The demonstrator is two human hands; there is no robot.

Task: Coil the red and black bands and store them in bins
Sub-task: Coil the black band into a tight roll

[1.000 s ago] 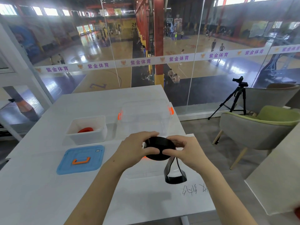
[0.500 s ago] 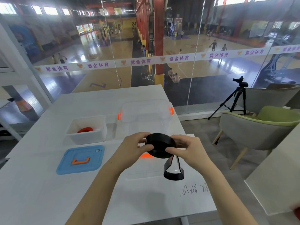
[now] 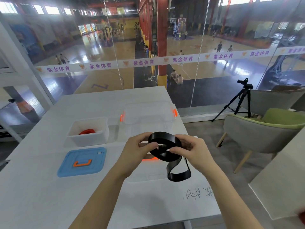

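Note:
A black band (image 3: 165, 142), partly wound into a coil, is held above the white table (image 3: 41, 187). My left hand (image 3: 137, 150) pinches the coil's left side. My right hand (image 3: 193, 150) pinches its right side. A loose loop of the band (image 3: 179, 174) hangs below the coil. A red coiled band (image 3: 87, 131) lies inside the small white bin (image 3: 89, 139) at the left. A larger clear bin (image 3: 148, 116) with orange latches stands behind my hands.
A blue lid (image 3: 82, 161) with an orange handle lies flat in front of the white bin. A clear lid (image 3: 148, 176) lies under my hands. Glass walls close the far side. A green and grey chair (image 3: 264, 131) and a tripod (image 3: 237, 103) stand to the right.
The coil has turned and tilted between my hands, its open ring now facing up. The hanging loop has become shorter and shifted slightly.

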